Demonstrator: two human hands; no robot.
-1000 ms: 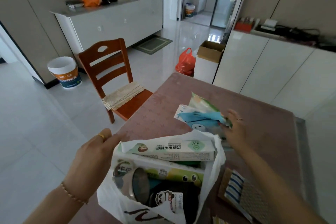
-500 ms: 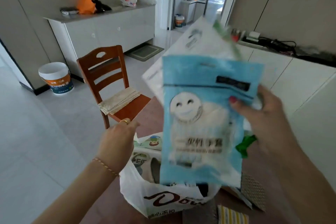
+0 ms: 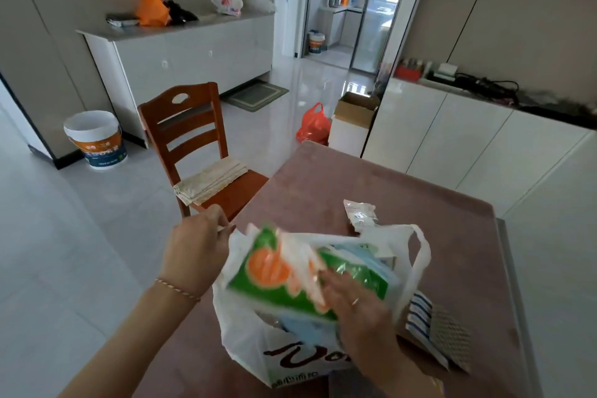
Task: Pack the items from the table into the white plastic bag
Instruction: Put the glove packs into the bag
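The white plastic bag (image 3: 258, 346) stands open on the pinkish table (image 3: 436, 236). My left hand (image 3: 197, 252) pinches the bag's left rim and holds it open. My right hand (image 3: 358, 310) presses flat packets down into the bag's mouth: a green packet with an orange picture (image 3: 274, 275) on top, a light blue packet (image 3: 310, 329) under it. A small clear-white packet (image 3: 360, 215) lies on the table just behind the bag. Striped and patterned cloths (image 3: 433, 329) lie right of the bag.
A wooden chair (image 3: 193, 152) with a folded cloth on its seat stands left of the table. White cabinets (image 3: 452, 139) run along the right. On the floor beyond are a red bag (image 3: 313, 124), a cardboard box (image 3: 353, 116) and a bucket (image 3: 95, 139).
My right hand has brought the raised packets down from in front of the camera into the bag's mouth. The green packet now faces up. My left hand keeps hold of the rim.
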